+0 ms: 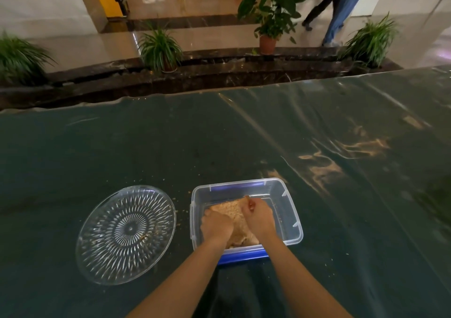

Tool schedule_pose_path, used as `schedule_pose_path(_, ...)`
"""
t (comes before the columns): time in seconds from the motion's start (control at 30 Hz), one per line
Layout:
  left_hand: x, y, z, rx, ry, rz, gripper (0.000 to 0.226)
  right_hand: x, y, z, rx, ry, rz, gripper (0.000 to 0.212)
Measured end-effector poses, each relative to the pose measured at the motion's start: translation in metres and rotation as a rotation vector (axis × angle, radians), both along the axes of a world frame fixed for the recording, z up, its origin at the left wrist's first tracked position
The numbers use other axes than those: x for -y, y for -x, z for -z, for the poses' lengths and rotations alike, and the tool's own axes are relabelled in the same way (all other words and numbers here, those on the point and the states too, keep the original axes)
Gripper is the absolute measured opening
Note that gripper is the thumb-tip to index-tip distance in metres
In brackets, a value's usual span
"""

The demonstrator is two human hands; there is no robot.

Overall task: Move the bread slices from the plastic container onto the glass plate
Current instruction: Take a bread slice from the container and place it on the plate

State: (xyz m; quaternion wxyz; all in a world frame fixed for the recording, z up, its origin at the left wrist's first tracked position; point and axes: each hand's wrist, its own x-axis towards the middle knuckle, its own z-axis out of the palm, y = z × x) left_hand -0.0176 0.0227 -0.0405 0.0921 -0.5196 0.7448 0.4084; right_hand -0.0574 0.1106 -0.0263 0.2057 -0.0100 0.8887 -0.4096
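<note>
No slices lie on the round cut-glass plate (125,234) at lower left; both hands, left hand (216,227) and right hand (258,216), grip tan bread slices (231,210) inside the clear blue-clipped plastic container (290,220).

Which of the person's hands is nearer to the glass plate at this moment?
The left. The left hand is in the plastic container on the bread, on the side toward the glass plate. The right hand holds the bread further from it.

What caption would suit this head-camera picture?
Both hands, left and right, grasp bread slices inside the plastic container, beside the glass plate.
</note>
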Motion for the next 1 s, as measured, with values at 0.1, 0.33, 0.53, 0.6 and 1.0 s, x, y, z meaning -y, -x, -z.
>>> schedule_pose_path(0.1,0.000,-0.003,-0.002,-0.070,0.029,-0.038,0.047,-0.004,0.002,-0.005,0.110,0.142,0.089,0.026)
schedule_pose_path(0.33,-0.001,-0.007,-0.013,-0.403,-0.023,-0.139,0.036,-0.008,0.005,-0.029,0.077,0.279,0.200,0.019)
schedule_pose_path(0.53,0.016,-0.011,-0.052,-0.589,0.068,-0.170,0.044,0.019,0.004,-0.059,-0.071,0.377,0.157,0.025)
schedule_pose_path(0.6,0.034,-0.020,-0.063,-0.595,0.149,-0.170,0.045,0.039,0.000,-0.065,-0.098,0.408,0.129,0.023)
schedule_pose_path(1.0,0.183,-0.112,-0.028,-0.400,0.083,-0.386,0.039,0.208,-0.074,-0.018,0.134,0.226,-0.050,0.026)
